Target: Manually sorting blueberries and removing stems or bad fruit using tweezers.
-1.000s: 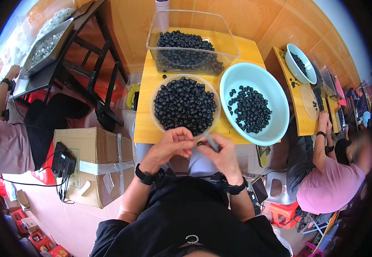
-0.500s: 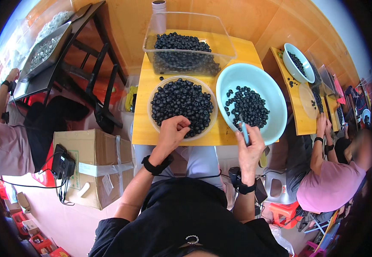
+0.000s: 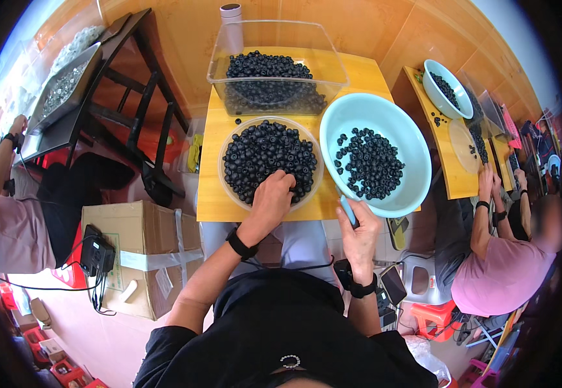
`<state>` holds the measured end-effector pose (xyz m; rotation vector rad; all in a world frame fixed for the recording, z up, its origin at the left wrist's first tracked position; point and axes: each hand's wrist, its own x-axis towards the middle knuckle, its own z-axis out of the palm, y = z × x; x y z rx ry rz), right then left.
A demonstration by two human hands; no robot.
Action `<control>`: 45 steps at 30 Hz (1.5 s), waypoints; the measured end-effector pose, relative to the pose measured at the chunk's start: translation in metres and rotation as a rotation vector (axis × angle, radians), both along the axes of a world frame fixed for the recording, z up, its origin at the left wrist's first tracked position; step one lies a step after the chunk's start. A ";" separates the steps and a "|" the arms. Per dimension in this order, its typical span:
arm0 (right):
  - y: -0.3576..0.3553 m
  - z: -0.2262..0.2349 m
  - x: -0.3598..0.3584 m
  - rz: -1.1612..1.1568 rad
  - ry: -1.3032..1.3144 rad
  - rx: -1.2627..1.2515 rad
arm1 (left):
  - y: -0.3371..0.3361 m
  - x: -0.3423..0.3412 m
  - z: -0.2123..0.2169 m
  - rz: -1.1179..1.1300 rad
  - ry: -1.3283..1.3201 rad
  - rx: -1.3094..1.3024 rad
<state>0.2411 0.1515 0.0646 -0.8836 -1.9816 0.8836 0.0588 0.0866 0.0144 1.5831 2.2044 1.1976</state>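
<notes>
Left hand (image 3: 273, 196) moved farther over black beads (image 3: 263, 152), palm down, curled.

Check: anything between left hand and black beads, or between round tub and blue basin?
Nothing visible between left hand and black beads; its fingers are over them. Between round tub and blue basin: only their rims, with the blue tool in the right hand at the basin's near-left rim.
</notes>
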 end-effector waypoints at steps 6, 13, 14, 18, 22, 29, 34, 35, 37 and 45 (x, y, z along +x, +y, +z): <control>-0.008 0.004 -0.003 0.006 -0.067 -0.108 | 0.000 -0.001 -0.006 -0.002 0.011 0.054; -0.011 0.005 -0.007 0.131 -0.024 -0.027 | -0.030 -0.018 0.022 -0.153 -1.305 0.068; -0.012 0.005 -0.009 0.133 -0.026 -0.029 | -0.034 -0.017 0.025 -0.203 -1.452 0.103; -0.017 0.008 -0.020 0.280 -0.082 0.028 | -0.044 -0.015 0.022 -0.350 -1.704 0.214; -0.022 0.015 -0.030 0.375 -0.112 0.062 | -0.048 -0.016 0.016 -0.371 -1.738 0.246; -0.025 0.019 -0.031 0.387 -0.170 0.084 | -0.053 -0.015 0.014 -0.405 -1.829 0.247; -0.024 0.017 -0.029 0.373 -0.177 0.084 | -0.055 -0.016 0.013 -0.445 -1.869 0.258; -0.024 0.018 -0.030 0.372 -0.177 0.084 | -0.056 -0.016 0.012 -0.428 -1.865 0.253; -0.024 0.021 -0.030 0.394 -0.197 0.088 | -0.056 -0.016 0.011 -0.411 -1.862 0.249; -0.024 0.020 -0.030 0.397 -0.175 0.092 | -0.057 -0.016 0.011 -0.429 -1.876 0.255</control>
